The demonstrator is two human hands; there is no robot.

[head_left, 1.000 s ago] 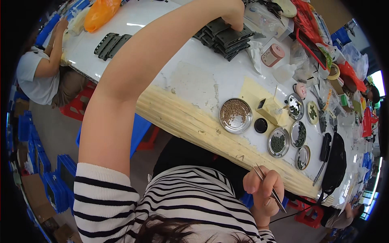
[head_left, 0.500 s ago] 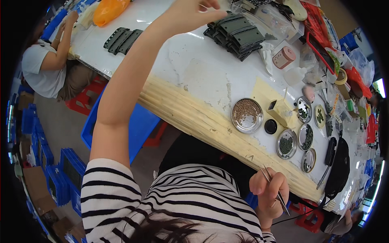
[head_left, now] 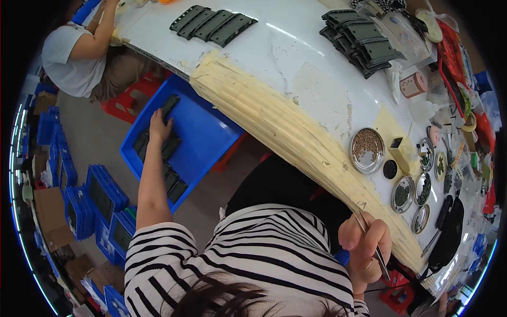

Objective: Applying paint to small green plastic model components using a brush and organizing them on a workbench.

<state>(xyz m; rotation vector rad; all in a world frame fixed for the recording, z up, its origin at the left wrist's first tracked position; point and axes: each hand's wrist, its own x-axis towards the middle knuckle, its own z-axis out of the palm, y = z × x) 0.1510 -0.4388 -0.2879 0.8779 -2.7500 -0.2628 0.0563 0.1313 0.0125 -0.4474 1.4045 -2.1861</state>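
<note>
Head view shows the dark flat part (head_left: 170, 105) lying at the far end of the blue bin (head_left: 211, 132) on the floor, left of the table; the left hand (head_left: 157, 122) is stretched down to it, fingers lying flat on its near end, not visibly curled round it, so whether it has a grip I cannot tell; more dark parts (head_left: 169, 158) of the same kind lie in a row along the bin's left wall. The right hand (head_left: 364, 248) stays up by the padded table edge (head_left: 296, 137), closed round a pair of metal tweezers (head_left: 372, 243) that point down and outward.

Risks, as I judge them: a part taken only by its tip may slip and drop back among the others; the long sideways lean could unbalance the body; the tweezers sit close to the striped shirt and could prick it or the lap if the arm swings; a nudge against the table edge might jog the 4 or so small round metal dishes (head_left: 367, 150) of tiny pieces standing near it; the stack of dark parts (head_left: 364, 42) farther back looks less exposed.

A second person (head_left: 68, 58) sits well apart at the table's far left end.
</note>
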